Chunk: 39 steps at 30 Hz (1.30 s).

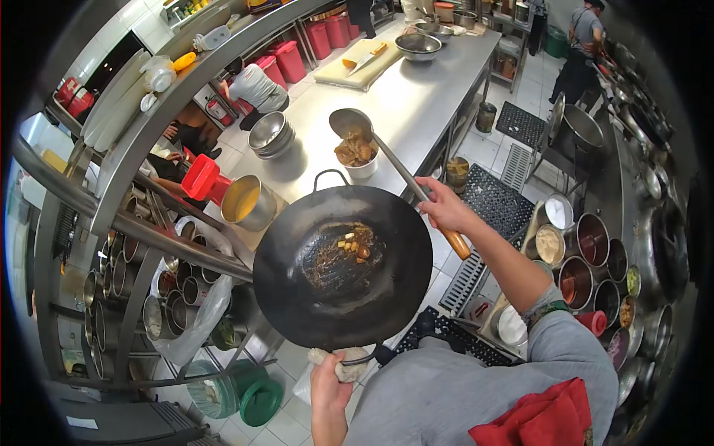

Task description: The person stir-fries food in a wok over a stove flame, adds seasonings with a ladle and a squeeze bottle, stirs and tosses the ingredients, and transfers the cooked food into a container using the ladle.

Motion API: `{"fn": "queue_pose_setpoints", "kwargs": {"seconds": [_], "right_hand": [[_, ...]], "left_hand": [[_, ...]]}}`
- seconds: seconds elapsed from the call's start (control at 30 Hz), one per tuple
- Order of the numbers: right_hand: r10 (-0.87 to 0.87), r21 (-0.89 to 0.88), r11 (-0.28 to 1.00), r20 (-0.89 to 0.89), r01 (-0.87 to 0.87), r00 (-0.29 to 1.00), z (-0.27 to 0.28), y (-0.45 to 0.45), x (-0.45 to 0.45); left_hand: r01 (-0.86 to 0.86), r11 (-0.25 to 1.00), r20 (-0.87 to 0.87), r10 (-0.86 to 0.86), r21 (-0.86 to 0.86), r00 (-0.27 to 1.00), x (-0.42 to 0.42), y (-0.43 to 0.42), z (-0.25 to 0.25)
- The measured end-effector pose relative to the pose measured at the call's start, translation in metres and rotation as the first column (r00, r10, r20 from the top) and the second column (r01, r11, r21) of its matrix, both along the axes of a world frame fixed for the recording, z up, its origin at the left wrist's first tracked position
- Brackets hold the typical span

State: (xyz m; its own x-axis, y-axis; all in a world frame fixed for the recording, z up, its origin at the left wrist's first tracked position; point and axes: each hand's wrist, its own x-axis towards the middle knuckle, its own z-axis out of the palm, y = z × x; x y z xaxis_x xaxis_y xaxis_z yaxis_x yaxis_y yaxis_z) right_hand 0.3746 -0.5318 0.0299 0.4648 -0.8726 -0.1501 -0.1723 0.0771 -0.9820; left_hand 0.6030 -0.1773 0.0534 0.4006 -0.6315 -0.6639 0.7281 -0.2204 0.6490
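My right hand (446, 207) is closed around the wooden-ended handle of a long metal ladle (401, 169). The ladle's head is tilted over a small white bowl (364, 170) on the steel counter. Brown, saucy chunks of food (355, 151) fill the bowl up to the ladle. With a folded cloth (349, 366) in its grip, my left hand (331, 385) holds the near handle of a large black wok (297, 297). The wok is held beside the counter, its inside facing up. A few pieces of food (358, 245) and brown residue lie on its bottom.
Left of the wok stand a metal pot of yellow liquid (245, 202) and stacked metal bowls (271, 135). A cutting board (360, 65) with a knife lies farther along the counter. Sauce pots (593, 239) line the right side. Other people (256, 88) are in the background.
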Motion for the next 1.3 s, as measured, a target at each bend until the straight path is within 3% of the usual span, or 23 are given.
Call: {"fn": "queue_pose_setpoints", "kwargs": {"seconds": [0.2,0.3,0.43,0.5,0.77,0.93,0.97,1.03,1.1,1.2,1.3], "right_hand": [[-0.038,-0.033,0.999,0.030,0.039,0.999,-0.007,-0.007,0.004],[-0.070,0.120,0.992,0.238,0.042,0.969,0.012,0.003,-0.005],[-0.029,0.306,0.948,0.339,-0.082,0.940,0.066,0.050,-0.049],[-0.008,0.363,0.928,0.256,-0.089,0.967,0.088,0.080,-0.066],[0.107,0.283,0.958,-0.226,-0.040,0.968,0.078,0.149,-0.052],[0.155,0.345,0.936,-0.214,-0.074,0.964,0.074,0.181,-0.020],[0.177,0.429,0.901,-0.238,-0.061,0.955,0.090,0.193,-0.009],[0.121,0.561,0.821,0.011,-0.106,0.993,0.091,0.214,0.000],[-0.067,0.718,0.676,0.282,-0.165,0.957,0.095,0.227,0.007],[-0.388,0.755,0.395,0.654,-0.524,0.650,0.060,0.232,-0.007],[-0.436,0.708,0.419,0.707,-0.569,0.557,0.054,0.242,-0.016]], "left_hand": [[-0.028,1.000,-0.001,0.028,0.009,1.000,-0.008,0.000,0.000],[-0.041,0.999,-0.006,0.041,0.002,0.999,-0.010,-0.001,0.000],[0.039,0.999,-0.111,-0.038,0.001,0.993,0.003,0.004,-0.008],[-0.054,0.998,0.026,0.053,0.041,0.998,-0.006,-0.002,0.002],[0.080,0.996,0.104,-0.077,-0.026,0.992,-0.005,-0.012,0.029],[0.127,0.985,0.168,-0.107,-0.118,0.980,-0.003,-0.017,0.025],[0.130,0.979,0.183,-0.101,-0.154,0.978,-0.002,-0.018,0.023],[0.142,0.975,0.194,-0.109,-0.170,0.975,0.000,-0.022,0.026],[0.147,0.974,0.190,-0.113,-0.174,0.975,0.003,-0.021,0.023],[0.122,0.971,0.193,-0.082,-0.206,0.978,0.004,-0.022,0.026],[0.113,0.968,0.189,-0.071,-0.223,0.979,0.011,-0.019,0.024]]}}
